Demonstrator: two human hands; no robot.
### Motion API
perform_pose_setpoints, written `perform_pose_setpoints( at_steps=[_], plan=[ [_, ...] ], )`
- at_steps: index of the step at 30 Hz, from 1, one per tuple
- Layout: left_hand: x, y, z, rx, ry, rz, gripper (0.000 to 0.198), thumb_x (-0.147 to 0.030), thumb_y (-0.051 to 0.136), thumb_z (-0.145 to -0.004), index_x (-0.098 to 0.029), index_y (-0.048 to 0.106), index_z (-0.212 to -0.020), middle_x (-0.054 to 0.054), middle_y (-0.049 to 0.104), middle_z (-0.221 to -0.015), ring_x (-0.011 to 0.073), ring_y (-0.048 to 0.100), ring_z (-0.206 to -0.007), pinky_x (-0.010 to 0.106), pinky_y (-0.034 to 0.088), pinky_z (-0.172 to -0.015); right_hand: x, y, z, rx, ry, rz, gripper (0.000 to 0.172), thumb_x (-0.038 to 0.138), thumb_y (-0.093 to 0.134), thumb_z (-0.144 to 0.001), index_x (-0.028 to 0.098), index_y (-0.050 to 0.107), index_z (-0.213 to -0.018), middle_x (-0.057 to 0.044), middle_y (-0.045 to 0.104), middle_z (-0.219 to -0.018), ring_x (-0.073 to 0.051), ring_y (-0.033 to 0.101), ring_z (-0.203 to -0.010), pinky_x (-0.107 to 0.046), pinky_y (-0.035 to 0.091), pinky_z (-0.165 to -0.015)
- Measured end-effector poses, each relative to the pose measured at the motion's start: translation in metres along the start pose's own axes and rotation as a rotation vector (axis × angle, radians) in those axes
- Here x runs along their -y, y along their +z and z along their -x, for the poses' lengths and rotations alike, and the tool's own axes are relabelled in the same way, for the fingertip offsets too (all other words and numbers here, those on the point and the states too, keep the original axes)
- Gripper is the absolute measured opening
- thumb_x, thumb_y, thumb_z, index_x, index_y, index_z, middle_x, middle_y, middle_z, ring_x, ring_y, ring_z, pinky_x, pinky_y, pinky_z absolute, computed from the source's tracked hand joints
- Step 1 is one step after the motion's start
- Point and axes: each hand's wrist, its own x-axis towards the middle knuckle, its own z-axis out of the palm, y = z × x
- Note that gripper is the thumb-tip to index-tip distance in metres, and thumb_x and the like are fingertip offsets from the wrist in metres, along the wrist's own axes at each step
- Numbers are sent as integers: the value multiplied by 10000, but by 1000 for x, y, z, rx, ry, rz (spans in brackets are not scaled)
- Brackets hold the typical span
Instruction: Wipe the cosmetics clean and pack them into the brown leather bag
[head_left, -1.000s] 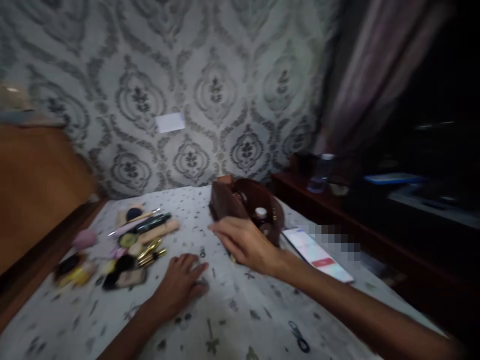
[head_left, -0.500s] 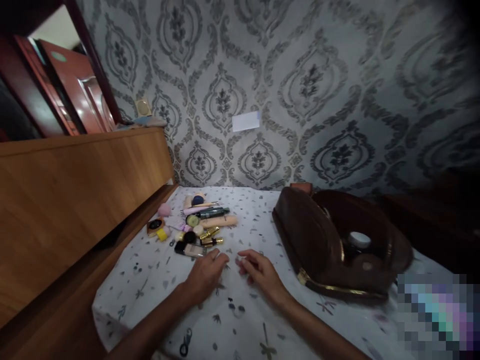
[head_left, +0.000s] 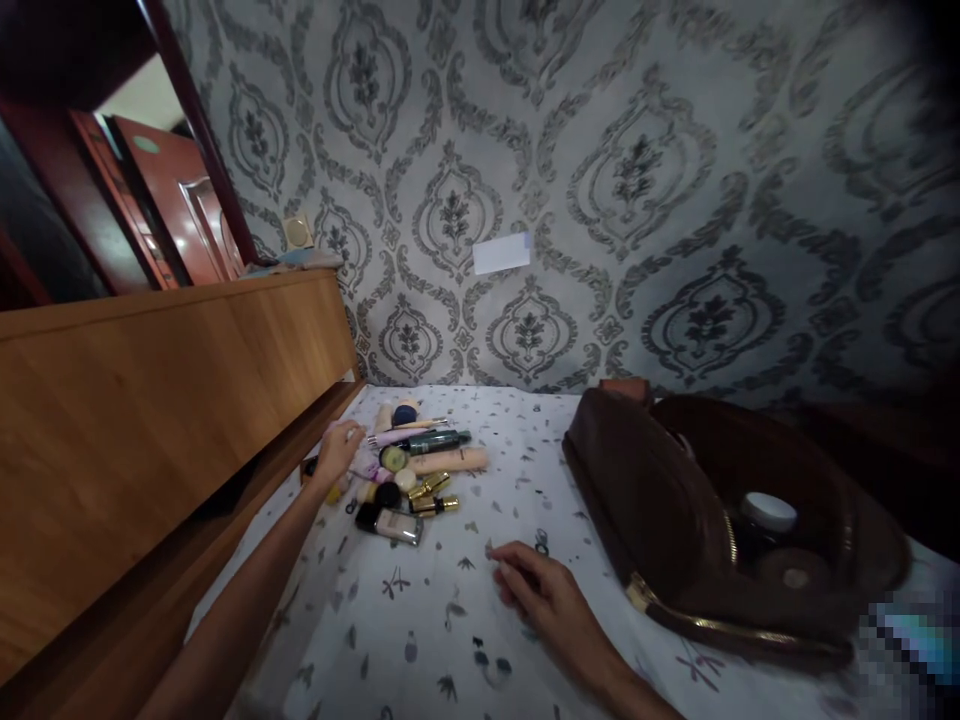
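My left hand (head_left: 337,455) is over the left edge of a cosmetics pile, its fingers bent round a pink makeup sponge that they mostly hide. Beside it lie a pale green round pot (head_left: 394,458), a peach tube (head_left: 450,460), a dark green tube (head_left: 439,441) and a black-lidded jar (head_left: 388,494). Nearer me are gold lipstick tubes (head_left: 435,504) and a foundation bottle (head_left: 397,524) with a black cap. My right hand (head_left: 547,600) rests above the sheet, loosely curled and open, with nothing visible in it.
A brown bag (head_left: 645,500) stands unzipped on the right, a white-lidded jar (head_left: 769,511) inside it. Along the left runs a wooden board (head_left: 187,370). Patterned wallpaper (head_left: 525,200) covers the wall behind the printed sheet (head_left: 420,620).
My left hand has moved left and away from me, from beside the foundation bottle to the pink sponge. The right hand stays over the sheet. The view has shifted slightly.
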Motion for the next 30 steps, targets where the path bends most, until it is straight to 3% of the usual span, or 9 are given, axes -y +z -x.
perform_pose_setpoints(
  at_steps=[5,13,23,30],
  plan=[
    [24,0,-38,59,-200,-158,315,-359,587,-929,-165,593,-1177,84,626,-1183,214,633,-1021,429,545,-871,-1,-4,0,36,1,57,421,526,498,-822,151,658,-926,1,560,-612,-148,500,-560,-258,380,-527],
    [61,5,-58,198,-347,-233,365,-393,584,-926,-176,573,-1220,91,612,-1215,228,626,-1051,441,539,-884,1,-5,0,49,-11,140,399,494,447,-862,161,660,-917,-27,600,-677,-184,578,-651,-283,442,-610],
    [75,13,-85,342,-270,-180,355,-350,608,-916,-173,573,-1221,86,605,-1229,232,623,-1058,439,543,-883,0,-5,-2,62,-7,197,400,502,431,-866,171,655,-889,-40,622,-698,-194,586,-661,-286,447,-607],
    [64,21,-81,243,-207,-119,369,-395,587,-923,-164,568,-1210,81,626,-1163,211,639,-989,409,554,-835,4,-7,-1,85,6,185,389,492,432,-868,176,657,-885,-33,611,-694,-186,563,-654,-279,430,-589]
  ],
)
